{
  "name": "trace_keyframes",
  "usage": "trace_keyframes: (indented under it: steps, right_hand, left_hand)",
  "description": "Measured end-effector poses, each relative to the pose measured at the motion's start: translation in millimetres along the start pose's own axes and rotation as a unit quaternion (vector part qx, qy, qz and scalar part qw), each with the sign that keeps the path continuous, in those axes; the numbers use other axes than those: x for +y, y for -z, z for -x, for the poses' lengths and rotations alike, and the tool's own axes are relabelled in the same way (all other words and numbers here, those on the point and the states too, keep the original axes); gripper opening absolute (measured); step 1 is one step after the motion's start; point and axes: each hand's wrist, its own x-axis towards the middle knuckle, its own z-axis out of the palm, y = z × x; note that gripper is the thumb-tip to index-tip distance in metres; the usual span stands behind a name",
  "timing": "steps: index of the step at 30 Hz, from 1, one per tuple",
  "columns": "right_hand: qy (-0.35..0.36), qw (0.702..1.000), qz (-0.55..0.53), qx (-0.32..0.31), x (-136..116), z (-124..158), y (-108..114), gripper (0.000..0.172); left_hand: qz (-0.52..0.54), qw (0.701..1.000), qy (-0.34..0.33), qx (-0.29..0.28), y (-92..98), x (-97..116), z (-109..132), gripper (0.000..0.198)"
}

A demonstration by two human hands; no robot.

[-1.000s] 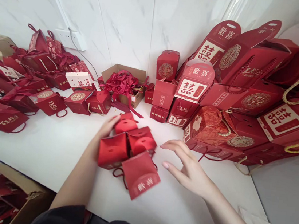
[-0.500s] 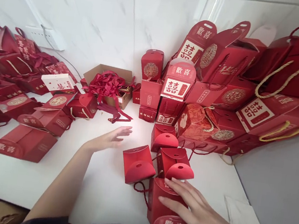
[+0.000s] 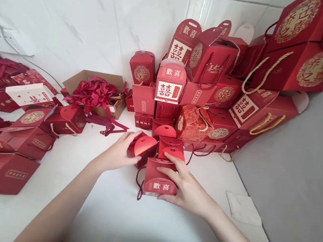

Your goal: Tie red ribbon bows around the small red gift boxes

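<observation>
My left hand (image 3: 121, 153) rests against the left side of a small red box (image 3: 142, 148), its thumb and fingers spread around the box. Nearest to me stands a red box with white characters (image 3: 157, 176). My right hand (image 3: 184, 183) lies with spread fingers over the right side of that box, and its fingertips reach the red box with a rounded flap (image 3: 172, 148) behind it. A dark red cord loop (image 3: 140, 183) hangs at the near box's left side. Another small red box (image 3: 163, 129) stands farther back.
Stacked red gift boxes (image 3: 211, 60) with rope handles rise against the tiled wall. An open cardboard box (image 3: 118, 109) holds red ribbons (image 3: 95, 92). More red boxes (image 3: 2, 173) fill the left side. A white paper (image 3: 243, 208) lies on the white table (image 3: 112, 221) at the right.
My left hand has moved from beside the boxes onto the left small box, which is now turned and closer to the others. The near box sits farther forward, with my right hand on it.
</observation>
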Motion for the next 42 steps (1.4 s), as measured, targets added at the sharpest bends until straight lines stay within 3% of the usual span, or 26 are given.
trace_keyframes:
  steps: [4,8,13,15,17,20,22,23,25,27,29,33,38,42]
  right_hand:
    - [0.074,0.996,-0.01,-0.048,-1,-5,1,0.053]
    - [0.065,0.995,-0.01,-0.078,-16,12,17,0.049]
    - [-0.067,0.992,0.025,-0.103,-15,50,52,0.045]
    - [-0.12,0.988,0.07,-0.069,1,64,66,0.045]
    - [-0.179,0.975,0.133,-0.025,20,74,77,0.038]
    - [-0.293,0.904,0.3,0.087,39,78,88,0.039]
    - [-0.311,0.851,0.381,0.183,35,70,91,0.047]
    - [-0.295,0.844,0.392,0.219,29,63,92,0.049]
    - [-0.229,0.876,0.352,0.239,14,41,89,0.045]
    - [-0.129,0.943,0.26,0.164,2,15,79,0.043]
    - [-0.066,0.979,0.182,0.062,-1,-11,63,0.058]
    - [-0.079,0.985,0.154,-0.029,11,-46,31,0.09]
    - [-0.062,0.988,0.134,-0.039,20,-54,13,0.087]
    - [-0.038,0.993,0.098,-0.052,13,-44,23,0.089]
  left_hand:
    - [-0.008,0.998,-0.06,-0.024,7.3,-19,-29,0.079]
    - [-0.015,0.996,-0.078,-0.028,5.7,-34,-30,0.076]
    - [0.074,0.989,-0.005,0.131,-21.6,-65,-25,0.107]
    - [0.15,0.979,0.021,0.134,-34.5,-75,-25,0.106]
    - [0.216,0.971,0.03,0.098,-43.7,-80,-26,0.098]
    - [0.275,0.957,0.036,0.084,-49.1,-82,-27,0.093]
    - [0.297,0.95,0.035,0.087,-49.2,-82,-27,0.096]
    - [0.303,0.948,0.034,0.087,-48.9,-81,-27,0.098]
    - [0.305,0.948,0.03,0.09,-48.3,-80,-26,0.101]
    - [0.301,0.948,0.03,0.101,-47.9,-79,-25,0.099]
    - [0.3,0.948,0.033,0.101,-47.5,-78,-24,0.095]
    - [0.304,0.946,0.057,0.096,-47.4,-76,-22,0.097]
    - [0.263,0.952,0.045,0.152,-51.7,-81,-29,0.084]
    - [0.25,0.955,0.055,0.151,-57.3,-89,-41,0.064]
